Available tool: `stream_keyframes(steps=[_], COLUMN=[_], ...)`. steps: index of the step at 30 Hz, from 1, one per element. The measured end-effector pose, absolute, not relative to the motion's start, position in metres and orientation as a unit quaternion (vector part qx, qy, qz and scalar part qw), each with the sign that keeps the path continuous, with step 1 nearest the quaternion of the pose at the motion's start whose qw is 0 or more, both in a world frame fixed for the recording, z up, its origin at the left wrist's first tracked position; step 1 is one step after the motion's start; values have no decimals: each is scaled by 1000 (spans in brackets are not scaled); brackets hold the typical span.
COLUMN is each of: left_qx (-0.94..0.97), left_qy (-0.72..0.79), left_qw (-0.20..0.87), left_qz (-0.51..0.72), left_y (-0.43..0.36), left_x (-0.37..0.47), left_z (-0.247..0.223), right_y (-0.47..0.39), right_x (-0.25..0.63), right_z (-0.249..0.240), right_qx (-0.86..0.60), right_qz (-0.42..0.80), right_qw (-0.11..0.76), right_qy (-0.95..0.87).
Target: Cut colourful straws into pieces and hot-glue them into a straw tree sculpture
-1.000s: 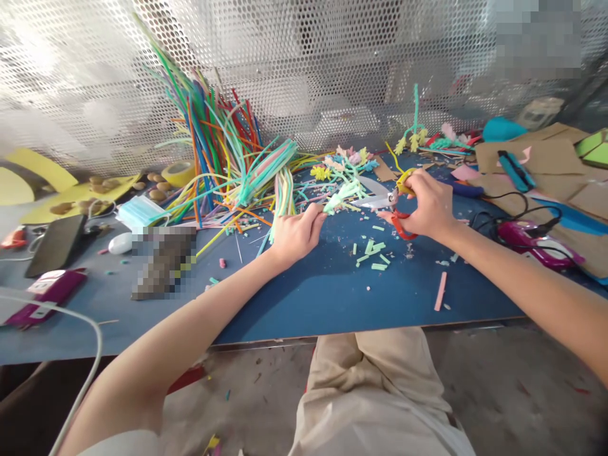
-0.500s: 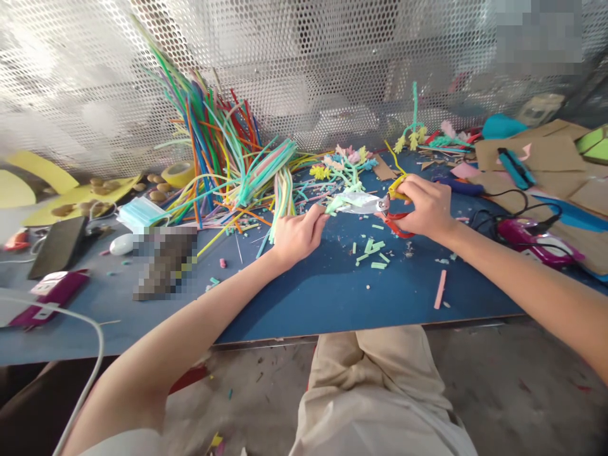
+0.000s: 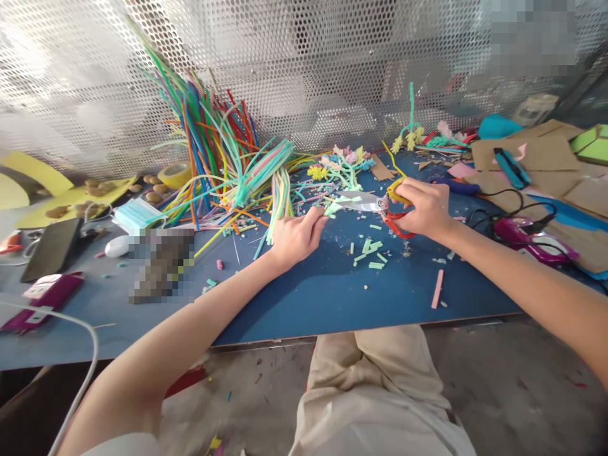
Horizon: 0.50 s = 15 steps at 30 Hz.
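Pinched between thumb and fingers of the left hand (image 3: pixel 295 237) is a pale green straw piece (image 3: pixel 334 206), held just above the blue table (image 3: pixel 323 291). That forearm comes in from the lower left, with the wrist low near the table top. The right hand (image 3: pixel 424 208) is closed around the red and yellow handles of the scissors (image 3: pixel 375 204), with its arm coming from the right side. The blades point left and meet the straw piece just beyond the left fingertips. Small green cut pieces (image 3: pixel 370 252) lie on the table under the scissors, and a pile of coloured straws (image 3: pixel 223 158) is behind the left hand.
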<state>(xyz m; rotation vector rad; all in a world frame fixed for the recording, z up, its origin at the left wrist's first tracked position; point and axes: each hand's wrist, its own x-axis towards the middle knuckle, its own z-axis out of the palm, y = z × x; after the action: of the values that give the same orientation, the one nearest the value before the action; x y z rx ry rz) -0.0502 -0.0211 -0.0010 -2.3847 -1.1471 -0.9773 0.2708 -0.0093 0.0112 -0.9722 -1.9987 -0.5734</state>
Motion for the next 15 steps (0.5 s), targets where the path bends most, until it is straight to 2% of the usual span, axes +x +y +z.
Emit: stream_keyframes(steps=[6, 12, 15], left_qx=[-835, -833, -839], left_qy=[-414, -404, -387], left_qw=[160, 188, 194], left_qz=[-325, -327, -330], left_y=[-21, -20, -20], left_x=[-50, -52, -52], left_z=[-1, 0, 1], right_y=[-8, -4, 1], right_x=[281, 284, 288], right_z=[13, 14, 15], right_qx=[-422, -417, -425], right_qz=[-198, -176, -184], right_qw=[383, 459, 468], right_qy=[-798, -764, -752])
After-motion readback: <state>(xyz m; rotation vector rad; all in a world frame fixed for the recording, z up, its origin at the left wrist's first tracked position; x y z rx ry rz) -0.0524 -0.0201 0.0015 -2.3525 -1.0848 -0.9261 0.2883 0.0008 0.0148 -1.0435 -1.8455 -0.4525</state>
